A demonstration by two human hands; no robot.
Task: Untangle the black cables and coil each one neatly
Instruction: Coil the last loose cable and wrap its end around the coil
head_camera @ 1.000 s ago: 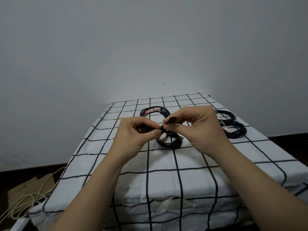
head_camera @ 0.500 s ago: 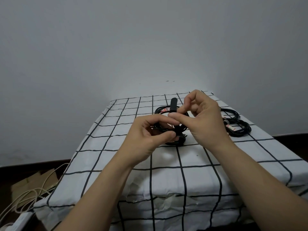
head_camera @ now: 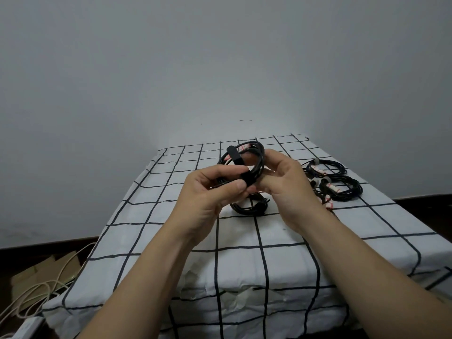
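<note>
Both hands hold a coiled black cable [head_camera: 256, 155] in the air above the table. A black strap [head_camera: 238, 160] sticks up across the coil. My left hand [head_camera: 210, 192] pinches the strap's lower end against the coil between thumb and fingers. My right hand [head_camera: 283, 182] grips the coil's right side with curled fingers. Another coiled black cable [head_camera: 249, 205] lies on the checked cloth just below the hands, partly hidden by them. Two more coiled black cables [head_camera: 337, 184] with white and red tags lie to the right.
The table wears a white cloth with a black grid [head_camera: 244, 253], its near edge draping down in front of me. A bare grey wall stands behind. On the dark floor at the lower left lie cardboard [head_camera: 41, 272] and pale cords [head_camera: 31, 297].
The hands have lifted the coil higher and turned it more upright. The black strap now slants across the coil, and the left thumb has closed on its lower end.
</note>
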